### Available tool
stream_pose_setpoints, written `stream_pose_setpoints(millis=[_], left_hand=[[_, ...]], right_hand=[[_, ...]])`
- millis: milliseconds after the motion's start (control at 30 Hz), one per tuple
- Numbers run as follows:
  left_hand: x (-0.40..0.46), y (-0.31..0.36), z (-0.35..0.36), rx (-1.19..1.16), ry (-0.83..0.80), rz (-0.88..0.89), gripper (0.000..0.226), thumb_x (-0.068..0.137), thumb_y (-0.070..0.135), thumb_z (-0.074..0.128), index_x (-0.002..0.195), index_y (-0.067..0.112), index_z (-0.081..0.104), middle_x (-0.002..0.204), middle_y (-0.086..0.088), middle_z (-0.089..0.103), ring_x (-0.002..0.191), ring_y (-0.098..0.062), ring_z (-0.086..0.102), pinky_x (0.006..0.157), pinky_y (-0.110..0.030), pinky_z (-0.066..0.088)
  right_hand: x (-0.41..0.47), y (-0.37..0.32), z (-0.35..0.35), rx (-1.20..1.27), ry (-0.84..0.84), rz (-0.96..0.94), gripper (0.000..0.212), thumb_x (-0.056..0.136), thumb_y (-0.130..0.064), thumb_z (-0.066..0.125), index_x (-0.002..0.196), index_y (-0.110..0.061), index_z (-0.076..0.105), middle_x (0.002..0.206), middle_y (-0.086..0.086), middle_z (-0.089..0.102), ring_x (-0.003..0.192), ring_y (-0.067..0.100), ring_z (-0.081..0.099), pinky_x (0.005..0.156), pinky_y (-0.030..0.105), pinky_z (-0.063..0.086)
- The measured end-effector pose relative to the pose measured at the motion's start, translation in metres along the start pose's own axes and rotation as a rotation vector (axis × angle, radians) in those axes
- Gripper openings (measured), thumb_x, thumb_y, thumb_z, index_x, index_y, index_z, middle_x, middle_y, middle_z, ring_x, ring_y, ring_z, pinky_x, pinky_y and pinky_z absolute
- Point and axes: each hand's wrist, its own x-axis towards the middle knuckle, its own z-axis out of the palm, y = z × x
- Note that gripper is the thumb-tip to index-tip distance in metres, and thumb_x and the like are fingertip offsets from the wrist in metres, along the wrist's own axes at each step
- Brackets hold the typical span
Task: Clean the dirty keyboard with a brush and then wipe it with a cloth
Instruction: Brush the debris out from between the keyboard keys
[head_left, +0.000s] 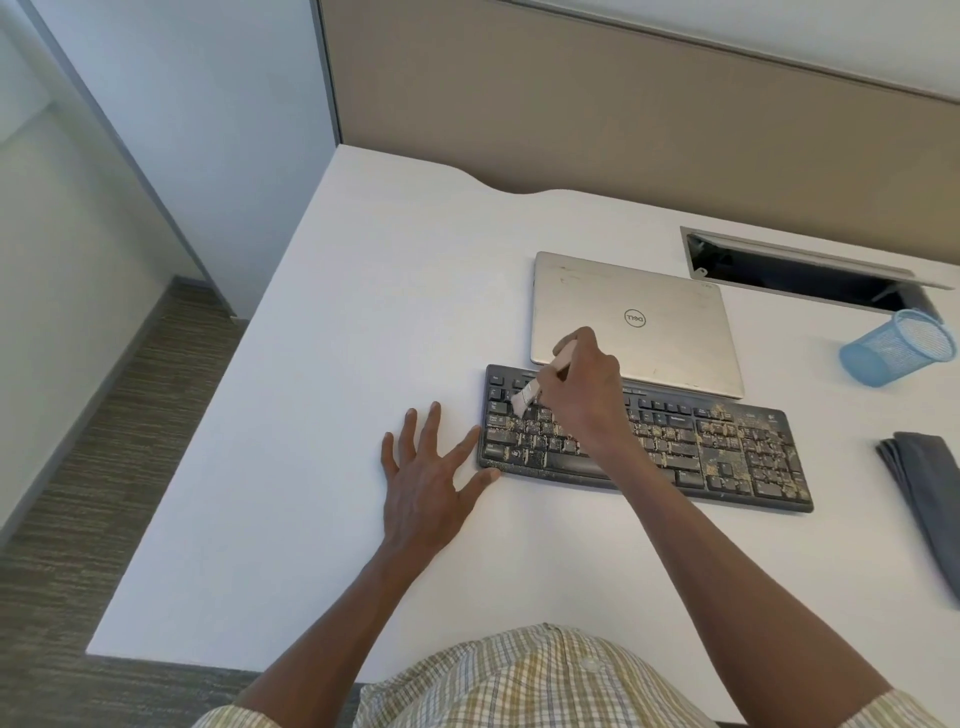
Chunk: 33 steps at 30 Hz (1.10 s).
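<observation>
The right hand grasps a small pale brush by its handle, fingers curled round it, and angles the bristles down and to the left onto the far-left keys of the black keyboard. That tilt looks meant to drag crumbs out of the gaps between keys rather than press them in. The left hand lies released and flat on the white desk, fingers spread, with forefinger and thumb touching the keyboard's left end; I judge it is there to brace the board so the brushing does not shove it sideways.

The keyboard sits across the middle of the desk, just near of a closed silver laptop. Tan grit covers most keys, thickest toward the right side, so the brushing step seems only begun, and working from 1 end to the other would make sense. A folded grey cloth waits untouched at the right edge, within reach for the wiping step. A blue mesh cup lies tipped on its side, far right, near an open cable slot
</observation>
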Motion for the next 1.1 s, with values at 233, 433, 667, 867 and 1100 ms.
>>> stream_pose_setpoints(millis=[233, 433, 667, 867, 1100], left_hand=[[0.0, -0.001, 0.001, 0.0, -0.003, 0.01, 0.064, 0.093, 0.078, 0.034, 0.146, 0.045, 0.049, 0.168, -0.009, 0.02, 0.156, -0.035, 0.008, 0.121, -0.059, 0.01], [0.0, -0.002, 0.001, 0.008, -0.005, 0.009, 0.065, 0.093, 0.079, 0.032, 0.146, 0.046, 0.048, 0.168, -0.009, 0.02, 0.156, -0.035, 0.008, 0.122, -0.059, 0.01], [0.001, 0.0, -0.001, 0.005, -0.025, 0.004, 0.065, 0.092, 0.079, 0.033, 0.147, 0.045, 0.048, 0.168, -0.009, 0.019, 0.156, -0.035, 0.006, 0.122, -0.059, 0.009], [0.001, -0.001, 0.0, 0.001, -0.011, 0.012, 0.065, 0.092, 0.078, 0.034, 0.147, 0.045, 0.048, 0.168, -0.009, 0.02, 0.156, -0.035, 0.008, 0.121, -0.059, 0.009], [0.0, 0.0, -0.001, -0.014, 0.001, 0.008, 0.065, 0.092, 0.078, 0.035, 0.145, 0.045, 0.051, 0.167, -0.009, 0.022, 0.155, -0.035, 0.01, 0.121, -0.06, 0.011]], right_hand=[[-0.005, 0.013, -0.011, 0.01, -0.052, -0.009, 0.016, 0.095, -0.007, 0.055, 0.099, -0.02, 0.046, 0.072, 0.006, 0.064, 0.058, 0.02, 0.065, 0.044, 0.033, 0.048], [-0.005, 0.012, -0.029, -0.007, -0.148, -0.19, 0.02, 0.092, 0.006, 0.051, 0.099, -0.013, 0.052, 0.071, 0.002, 0.065, 0.057, 0.013, 0.063, 0.047, 0.032, 0.046], [0.0, 0.016, -0.024, -0.13, -0.234, -0.335, 0.021, 0.092, 0.008, 0.05, 0.097, -0.013, 0.052, 0.073, 0.004, 0.067, 0.057, -0.011, 0.055, 0.046, 0.011, 0.038], [0.001, 0.02, -0.036, -0.155, -0.158, -0.336, 0.022, 0.089, 0.008, 0.052, 0.095, -0.013, 0.051, 0.071, -0.002, 0.069, 0.053, 0.004, 0.056, 0.046, 0.016, 0.037], [-0.008, 0.018, -0.031, -0.19, -0.184, -0.284, 0.022, 0.091, 0.004, 0.052, 0.1, -0.015, 0.049, 0.068, 0.006, 0.064, 0.051, 0.014, 0.055, 0.041, 0.025, 0.037]])
